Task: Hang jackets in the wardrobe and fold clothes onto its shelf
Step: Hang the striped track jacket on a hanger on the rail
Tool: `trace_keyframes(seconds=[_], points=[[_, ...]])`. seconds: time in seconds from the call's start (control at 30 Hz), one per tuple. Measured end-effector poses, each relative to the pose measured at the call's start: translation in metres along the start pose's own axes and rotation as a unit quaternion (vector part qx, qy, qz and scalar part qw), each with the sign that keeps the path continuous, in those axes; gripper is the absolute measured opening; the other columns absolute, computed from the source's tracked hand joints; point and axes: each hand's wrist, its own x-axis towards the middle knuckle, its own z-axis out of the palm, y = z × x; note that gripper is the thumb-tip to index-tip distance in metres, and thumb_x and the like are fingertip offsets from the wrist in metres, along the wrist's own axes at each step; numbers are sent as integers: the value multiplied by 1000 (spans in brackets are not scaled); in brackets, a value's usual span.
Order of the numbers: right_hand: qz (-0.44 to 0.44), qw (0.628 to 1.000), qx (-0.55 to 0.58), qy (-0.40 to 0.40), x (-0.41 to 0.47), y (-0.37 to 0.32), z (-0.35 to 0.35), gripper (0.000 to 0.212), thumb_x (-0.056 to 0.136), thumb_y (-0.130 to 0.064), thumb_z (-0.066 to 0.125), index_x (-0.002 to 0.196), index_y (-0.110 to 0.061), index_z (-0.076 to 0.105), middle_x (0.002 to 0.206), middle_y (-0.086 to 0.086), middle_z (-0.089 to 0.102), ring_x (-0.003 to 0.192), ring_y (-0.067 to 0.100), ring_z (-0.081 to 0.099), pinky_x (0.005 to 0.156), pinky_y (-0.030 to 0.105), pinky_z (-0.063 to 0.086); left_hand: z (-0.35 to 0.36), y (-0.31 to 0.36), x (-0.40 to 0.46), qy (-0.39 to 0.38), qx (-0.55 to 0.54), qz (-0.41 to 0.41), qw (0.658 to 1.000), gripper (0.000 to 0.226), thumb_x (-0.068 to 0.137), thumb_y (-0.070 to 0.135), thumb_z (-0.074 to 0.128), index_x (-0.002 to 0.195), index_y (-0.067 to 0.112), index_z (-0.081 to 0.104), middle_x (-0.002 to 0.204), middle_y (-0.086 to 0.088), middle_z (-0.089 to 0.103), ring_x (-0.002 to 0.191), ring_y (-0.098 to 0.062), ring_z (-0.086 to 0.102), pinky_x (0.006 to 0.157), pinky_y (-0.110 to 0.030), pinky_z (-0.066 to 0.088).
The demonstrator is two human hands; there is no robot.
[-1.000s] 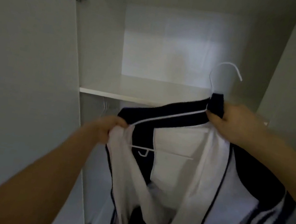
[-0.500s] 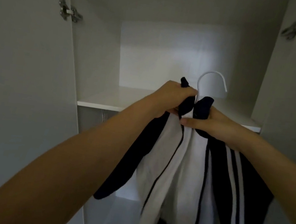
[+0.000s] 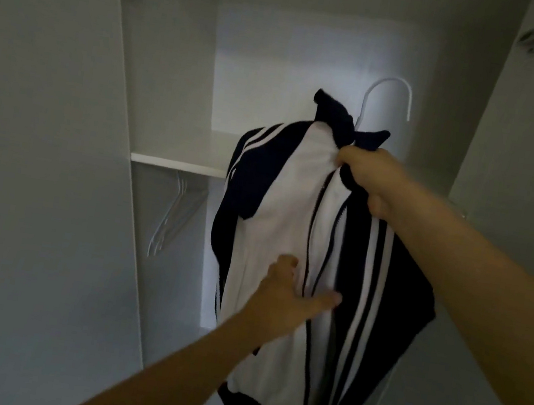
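Jacket (image 3: 289, 226) hangs before the shelf (image 3: 177, 164); spare hangers (image 3: 172, 214) (under it) at left.

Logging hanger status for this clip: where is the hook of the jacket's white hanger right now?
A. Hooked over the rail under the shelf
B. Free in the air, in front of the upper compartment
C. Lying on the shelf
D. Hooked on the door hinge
B: the hanger hook sticks up free above the jacket, whose collar the right hand grips, above the shelf and hooked on nothing.
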Motion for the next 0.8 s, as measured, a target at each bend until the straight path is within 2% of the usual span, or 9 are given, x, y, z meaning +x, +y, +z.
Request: trace_keyframes(seconds=[0.03,0.13,0.2,0.27,0.4,0.5,0.6,0.7,0.8], points=[[5,1000,3,0,-1,-1,3,3,86,-16,60,85,-14,57,83,5,59,70,17,57,55,23,48,14,-18,3,6,3,-6,1000,79,72,67,70,130,24,36,116,11,45,106,-8,49,92,-23,44],[-5,1000,7,20,-4,2,0,4,87,-16,59,84,-14,57,81,5,59,71,18,56,60,27,49,17,-47,15,112,-17,-9,994,23,97,27,52,102,5,56,79,0,55,67,-10,51,60,-16,44],[-41,998,-5,51,-5,12,-12,10,87,-12,57,78,-14,56,76,5,57,70,19,55,63,31,48,1,-62,22,151,-26,-29,988,23,99,21,49,87,3,55,69,-2,52,59,-12,48,51,-14,39],[-72,993,-19,96,-7,24,-26,17,87,-6,53,73,-15,55,72,5,55,71,21,55,66,35,48,-19,-77,22,177,45,-24,983,25,98,21,52,77,7,50,65,-2,50,56,-12,47,47,-11,37],[-80,988,-21,131,-11,50,-41,13,87,-1,49,84,-10,57,74,4,53,74,22,54,68,36,48,-43,-111,16,163,128,-44,977,15,97,14,52,88,4,57,79,-8,62,72,-22,60,62,-24,47],[-149,978,-43,140,-18,62,-49,19,88,-4,50,100,-17,45,81,-4,49,71,11,51,64,29,47,-47,-110,14,137,-15,-48,989,18,98,4,48,84,8,57,78,-5,59,72,-15,53,65,-18,44],[-219,951,-152,157,-25,77,-59,41,90,-10,57,122,-10,31,80,-8,46,65,5,49,52,25,41,-62,-90,24,151,-66,-28,986,19,99,6,47,86,-4,57,84,-15,61,79,-18,54,78,-32,45],[-247,923,-261,134,-35,96,-63,49,89,-5,58,128,-5,28,71,0,49,58,17,52,48,28,42,-86,-52,37,133,84,67,985,18,99,15,49,82,12,57,77,0,59,75,-15,56,71,-29,43],[-164,965,-199,48,-44,106,-61,47,84,9,53,110,-27,36,81,5,53,68,21,57,47,30,49,-103,-6,42,105,275,182,938,8,95,24,55,88,21,53,74,4,58,68,-15,56,61,-30,46]])
